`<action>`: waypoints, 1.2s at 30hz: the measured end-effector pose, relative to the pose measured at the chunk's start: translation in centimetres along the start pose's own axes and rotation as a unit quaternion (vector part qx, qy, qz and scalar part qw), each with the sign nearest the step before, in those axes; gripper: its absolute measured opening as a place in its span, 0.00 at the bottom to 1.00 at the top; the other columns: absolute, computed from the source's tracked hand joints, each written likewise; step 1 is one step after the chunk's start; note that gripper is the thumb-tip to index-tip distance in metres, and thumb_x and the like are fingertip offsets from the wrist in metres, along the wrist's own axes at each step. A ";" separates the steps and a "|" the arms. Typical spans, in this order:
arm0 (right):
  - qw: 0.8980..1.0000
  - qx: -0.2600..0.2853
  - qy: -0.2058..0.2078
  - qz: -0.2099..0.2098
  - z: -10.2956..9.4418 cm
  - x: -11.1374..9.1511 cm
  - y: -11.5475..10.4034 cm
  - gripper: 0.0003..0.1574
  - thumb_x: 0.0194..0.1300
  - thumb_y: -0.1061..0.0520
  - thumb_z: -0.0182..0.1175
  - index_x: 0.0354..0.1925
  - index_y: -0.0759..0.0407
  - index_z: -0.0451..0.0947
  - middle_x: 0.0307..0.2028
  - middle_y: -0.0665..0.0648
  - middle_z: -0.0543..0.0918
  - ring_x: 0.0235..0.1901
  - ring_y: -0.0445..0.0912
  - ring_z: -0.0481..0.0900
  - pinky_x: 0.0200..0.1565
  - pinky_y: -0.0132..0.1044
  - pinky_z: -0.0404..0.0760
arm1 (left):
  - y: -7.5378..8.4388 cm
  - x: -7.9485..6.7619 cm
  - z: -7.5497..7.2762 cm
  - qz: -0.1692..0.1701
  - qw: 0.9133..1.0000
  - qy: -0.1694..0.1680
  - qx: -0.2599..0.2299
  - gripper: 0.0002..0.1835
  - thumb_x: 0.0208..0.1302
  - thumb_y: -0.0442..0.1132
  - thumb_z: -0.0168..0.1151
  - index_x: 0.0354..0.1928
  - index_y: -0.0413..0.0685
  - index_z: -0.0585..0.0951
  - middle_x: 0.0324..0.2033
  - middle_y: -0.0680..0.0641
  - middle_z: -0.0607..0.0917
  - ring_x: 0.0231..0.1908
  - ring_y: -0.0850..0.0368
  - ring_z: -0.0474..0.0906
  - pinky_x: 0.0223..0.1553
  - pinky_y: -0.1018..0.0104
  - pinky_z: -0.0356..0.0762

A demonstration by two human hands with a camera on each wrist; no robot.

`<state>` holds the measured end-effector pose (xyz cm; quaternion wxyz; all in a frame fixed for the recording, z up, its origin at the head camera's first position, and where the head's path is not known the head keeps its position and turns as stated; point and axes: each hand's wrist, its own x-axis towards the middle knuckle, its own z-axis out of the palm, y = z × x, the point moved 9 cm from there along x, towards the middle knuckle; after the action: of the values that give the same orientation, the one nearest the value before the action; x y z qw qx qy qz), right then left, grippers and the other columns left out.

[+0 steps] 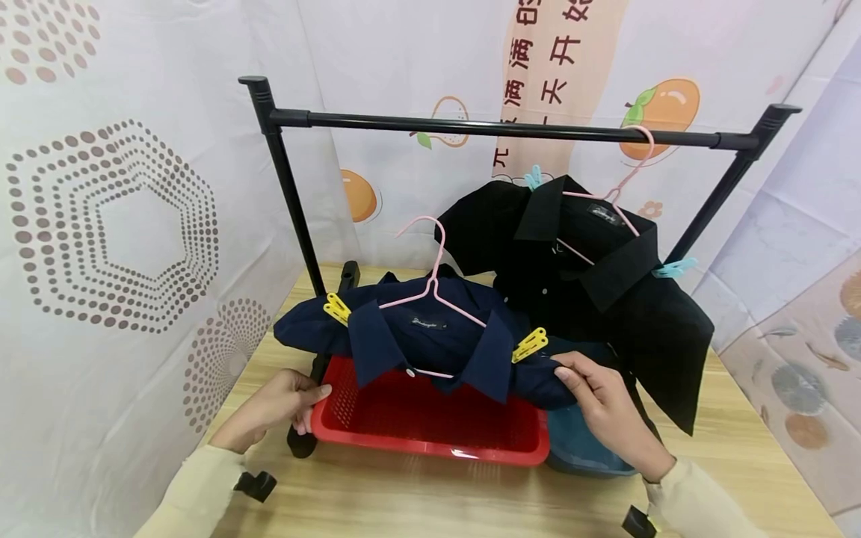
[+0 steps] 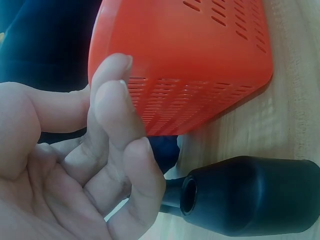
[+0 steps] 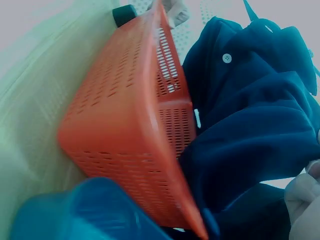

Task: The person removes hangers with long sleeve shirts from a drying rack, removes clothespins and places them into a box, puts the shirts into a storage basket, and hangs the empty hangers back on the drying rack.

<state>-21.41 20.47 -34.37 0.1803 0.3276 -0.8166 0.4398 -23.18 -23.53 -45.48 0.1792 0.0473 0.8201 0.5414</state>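
A navy shirt [image 1: 437,340] on a pink hanger [image 1: 433,288], with two yellow clips [image 1: 530,344] on its shoulders, lies across the back of a red perforated basket [image 1: 430,437] on the wooden table. My left hand [image 1: 315,400] grips the basket's left corner. In the left wrist view its curled fingers [image 2: 112,115] press on the basket's outer wall [image 2: 200,60]. My right hand [image 1: 568,371] pinches the navy shirt's right shoulder just past the clip. The right wrist view shows the basket [image 3: 130,150] beside the shirt [image 3: 250,135] and a bit of my right hand [image 3: 305,200].
A black shirt [image 1: 592,291] on a pink hanger with blue clips hangs from the black rack's bar [image 1: 511,128]. A blue basin [image 1: 581,448] sits right of the basket. The rack's foot [image 2: 250,195] lies by my left hand. Patterned curtains surround the table [image 1: 437,497].
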 end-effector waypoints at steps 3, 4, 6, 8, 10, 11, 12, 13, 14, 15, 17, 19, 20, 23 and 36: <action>1.000 0.010 -0.004 0.008 0.8 -0.3 0.8 0.23 0.72 0.75 0.55 0.50 0.51 0.82 0.43 0.49 0.86 0.38 0.39 0.80 0.40 0.27 0.77 | -0.1 0.0 0.0 0.002 1.000 0.000 -0.004 0.19 0.76 0.41 0.60 0.30 0.31 0.82 0.15 0.44 0.82 0.15 0.59 0.77 0.22 0.63 0.80; 1.000 0.011 -0.008 0.015 1.1 -0.4 1.1 0.22 0.72 0.75 0.55 0.50 0.50 0.82 0.44 0.48 0.86 0.38 0.39 0.81 0.40 0.26 0.77 | -0.1 0.0 0.0 0.001 1.000 0.000 -0.005 0.19 0.76 0.41 0.60 0.30 0.31 0.82 0.15 0.44 0.82 0.15 0.59 0.77 0.22 0.63 0.80; 0.999 0.014 -0.017 0.029 1.7 -0.6 1.5 0.21 0.74 0.73 0.54 0.50 0.49 0.82 0.45 0.48 0.86 0.40 0.39 0.82 0.42 0.26 0.78 | -0.2 0.0 -0.1 0.002 1.000 -0.002 -0.008 0.18 0.76 0.41 0.60 0.31 0.32 0.82 0.15 0.44 0.82 0.15 0.58 0.78 0.22 0.63 0.81; 0.999 0.014 -0.023 0.042 2.2 -1.0 1.8 0.20 0.75 0.71 0.55 0.50 0.48 0.82 0.44 0.47 0.86 0.39 0.39 0.81 0.42 0.27 0.78 | -0.1 0.0 0.0 0.007 1.000 -0.006 -0.012 0.17 0.76 0.40 0.60 0.31 0.33 0.81 0.16 0.44 0.82 0.15 0.58 0.78 0.23 0.63 0.81; 0.998 0.018 -0.028 0.057 2.7 -1.3 2.1 0.19 0.76 0.69 0.54 0.49 0.48 0.82 0.44 0.47 0.86 0.37 0.40 0.80 0.39 0.28 0.78 | 0.0 0.1 0.0 0.014 1.000 -0.010 -0.017 0.16 0.76 0.39 0.59 0.32 0.34 0.81 0.17 0.44 0.82 0.16 0.58 0.78 0.23 0.63 0.81; 0.998 0.021 -0.029 0.060 3.0 -1.4 2.3 0.18 0.76 0.69 0.54 0.49 0.48 0.82 0.43 0.47 0.86 0.37 0.41 0.80 0.39 0.29 0.78 | 0.1 0.1 0.0 0.019 1.000 -0.010 -0.019 0.16 0.77 0.39 0.59 0.32 0.33 0.81 0.17 0.44 0.82 0.16 0.58 0.78 0.23 0.63 0.81; 0.997 0.024 -0.030 0.062 3.3 -1.5 2.5 0.17 0.76 0.69 0.54 0.49 0.49 0.82 0.42 0.48 0.86 0.36 0.41 0.79 0.38 0.29 0.77 | 0.1 0.1 0.0 0.022 1.000 -0.010 -0.019 0.15 0.77 0.38 0.59 0.32 0.33 0.81 0.17 0.44 0.81 0.16 0.58 0.78 0.23 0.63 0.81; 0.997 0.028 -0.030 0.064 3.6 -1.6 2.6 0.17 0.76 0.69 0.54 0.49 0.50 0.82 0.41 0.48 0.85 0.36 0.42 0.79 0.38 0.30 0.77 | 0.2 0.1 -0.1 0.025 0.999 -0.009 -0.018 0.15 0.77 0.38 0.58 0.32 0.33 0.81 0.17 0.43 0.81 0.16 0.58 0.78 0.23 0.63 0.81; 0.997 0.033 -0.030 0.065 3.9 -1.7 2.8 0.17 0.76 0.69 0.54 0.49 0.50 0.82 0.41 0.49 0.85 0.36 0.42 0.79 0.38 0.30 0.77 | 0.2 0.1 -0.1 0.028 0.999 -0.007 -0.016 0.15 0.77 0.38 0.58 0.32 0.32 0.81 0.17 0.43 0.81 0.16 0.57 0.78 0.23 0.62 0.81; 0.997 0.037 -0.030 0.069 4.1 -1.8 3.0 0.16 0.76 0.69 0.54 0.49 0.50 0.82 0.41 0.49 0.85 0.36 0.42 0.79 0.38 0.30 0.78 | 0.2 0.1 -0.2 0.027 1.000 -0.004 -0.015 0.15 0.77 0.38 0.58 0.32 0.33 0.81 0.17 0.44 0.81 0.16 0.57 0.78 0.23 0.62 0.81; 0.996 0.041 -0.029 0.073 4.6 -1.9 3.3 0.16 0.76 0.68 0.55 0.49 0.50 0.82 0.41 0.49 0.85 0.35 0.42 0.79 0.38 0.30 0.78 | 0.1 0.0 -0.3 0.025 1.000 0.004 -0.010 0.16 0.77 0.38 0.58 0.31 0.34 0.81 0.16 0.45 0.81 0.16 0.57 0.78 0.22 0.62 0.81; 0.996 0.040 -0.027 0.079 5.0 -2.1 3.6 0.15 0.76 0.68 0.55 0.48 0.50 0.82 0.40 0.48 0.85 0.35 0.41 0.79 0.38 0.30 0.78 | 0.1 0.0 -0.4 0.024 1.000 0.011 -0.003 0.16 0.77 0.38 0.58 0.30 0.34 0.81 0.16 0.45 0.80 0.16 0.56 0.78 0.22 0.62 0.80; 0.996 0.039 -0.026 0.082 5.2 -2.2 3.7 0.15 0.76 0.67 0.55 0.48 0.49 0.82 0.40 0.48 0.85 0.35 0.41 0.80 0.38 0.30 0.78 | 0.1 0.0 -0.4 0.024 1.000 0.015 -0.001 0.17 0.76 0.38 0.59 0.29 0.34 0.81 0.16 0.46 0.80 0.16 0.56 0.78 0.22 0.62 0.80; 0.995 0.030 -0.022 0.091 5.5 -2.4 3.9 0.15 0.76 0.67 0.56 0.47 0.48 0.82 0.39 0.46 0.85 0.35 0.40 0.80 0.39 0.30 0.78 | -0.1 -0.1 -0.5 0.018 1.000 0.024 0.003 0.17 0.76 0.39 0.59 0.28 0.35 0.81 0.15 0.46 0.80 0.16 0.56 0.78 0.22 0.62 0.81; 0.993 0.017 -0.022 0.113 6.2 -1.8 4.8 0.13 0.78 0.60 0.55 0.47 0.42 0.83 0.39 0.43 0.85 0.36 0.41 0.81 0.42 0.32 0.80 | -0.9 0.1 -1.4 -0.003 0.998 0.058 0.003 0.19 0.76 0.42 0.60 0.27 0.36 0.81 0.16 0.48 0.79 0.17 0.55 0.78 0.24 0.60 0.81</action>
<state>-23.47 17.92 -41.71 0.1059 0.2456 -0.8445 0.4640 -23.63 -25.10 -45.84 0.1332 0.0139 0.8310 0.5399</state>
